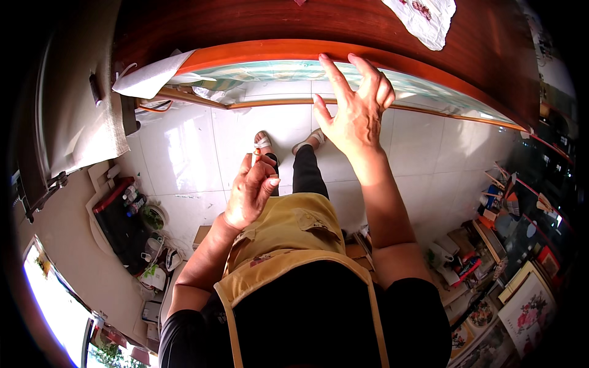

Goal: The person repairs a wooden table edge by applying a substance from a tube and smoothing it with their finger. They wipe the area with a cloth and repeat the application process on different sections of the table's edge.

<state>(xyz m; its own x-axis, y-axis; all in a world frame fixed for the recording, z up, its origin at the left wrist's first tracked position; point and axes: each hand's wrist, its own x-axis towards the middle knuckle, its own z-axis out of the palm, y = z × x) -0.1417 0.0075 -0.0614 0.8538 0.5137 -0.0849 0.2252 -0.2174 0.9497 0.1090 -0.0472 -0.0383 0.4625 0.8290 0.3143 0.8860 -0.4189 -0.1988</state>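
Note:
My left hand (248, 190) is raised in front of the yellow apron (294, 224), its fingers curled together. A small orange-and-white bit shows at its fingertips, too small to name. My right hand (358, 119) reaches forward with its fingers spread and holds nothing. Its fingertips are at the front edge of the red-brown wooden table (257, 21), seeming to touch it. On the tabletop, farther right, lies a crumpled white paper (429, 27) with small dark red pieces on it.
A white cloth or paper (153, 75) hangs over the table's left corner. A beige-covered surface (92, 122) stands at the left. Below it are a black-and-red case (116, 218) and a potted plant (153, 216). Boxes, papers and a flower picture (529, 313) crowd the right side.

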